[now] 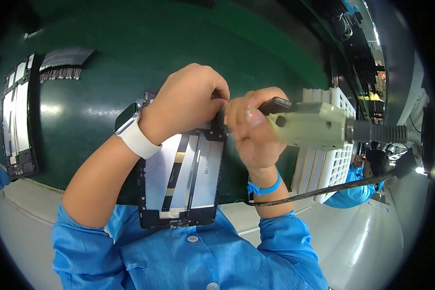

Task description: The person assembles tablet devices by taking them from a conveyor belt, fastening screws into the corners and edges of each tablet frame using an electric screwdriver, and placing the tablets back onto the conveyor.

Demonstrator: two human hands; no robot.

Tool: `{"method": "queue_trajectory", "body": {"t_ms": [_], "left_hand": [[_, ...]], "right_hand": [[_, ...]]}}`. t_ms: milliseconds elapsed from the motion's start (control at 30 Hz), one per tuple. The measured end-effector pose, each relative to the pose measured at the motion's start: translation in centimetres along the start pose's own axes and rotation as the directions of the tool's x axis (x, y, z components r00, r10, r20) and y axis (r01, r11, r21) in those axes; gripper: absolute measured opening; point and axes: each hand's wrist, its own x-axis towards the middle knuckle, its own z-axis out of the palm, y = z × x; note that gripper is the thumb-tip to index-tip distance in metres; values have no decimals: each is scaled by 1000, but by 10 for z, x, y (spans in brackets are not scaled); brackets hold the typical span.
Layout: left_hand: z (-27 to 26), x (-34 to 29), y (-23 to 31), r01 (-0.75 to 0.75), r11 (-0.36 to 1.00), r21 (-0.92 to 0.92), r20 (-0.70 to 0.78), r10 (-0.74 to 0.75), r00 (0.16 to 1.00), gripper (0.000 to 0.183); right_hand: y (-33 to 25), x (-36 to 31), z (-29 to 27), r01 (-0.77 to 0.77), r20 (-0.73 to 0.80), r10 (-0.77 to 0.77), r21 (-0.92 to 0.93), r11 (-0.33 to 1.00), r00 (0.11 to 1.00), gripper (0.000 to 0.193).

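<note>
An opened tablet (209,176) with a black frame and pale panels lies in front of me, its near end at the table's front edge. My left hand (188,99) is closed over its far right corner, fingertips pinched; what they hold, if anything, is hidden. My right hand (256,133) grips a pale green electric screwdriver (314,126) with a dark lever, held sideways. Its front end is hidden by my fingers, close to my left fingertips at that corner. From its rear runs a ribbed dark sleeve (379,132).
Another opened tablet (20,118) lies at far left, beside a row of dark strips (66,59) on the green table (106,29). White slotted trays (340,164) stand at right. A dark cord (324,190) crosses my right wrist strap. A person in blue (350,191) sits beyond.
</note>
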Motion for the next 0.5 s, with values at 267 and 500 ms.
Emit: {"method": "queue_trajectory", "body": {"t_ms": [267, 500], "left_hand": [[-61, -68, 55, -23, 999, -31, -233, 16, 972, 29], [-60, -215, 89, 624, 753, 209, 260, -658, 706, 99]], "right_hand": [[-47, 9, -62, 149, -210, -130, 75, 986, 969, 34], [-30, -8, -112, 223, -363, -249, -113, 968, 898, 30]]}}
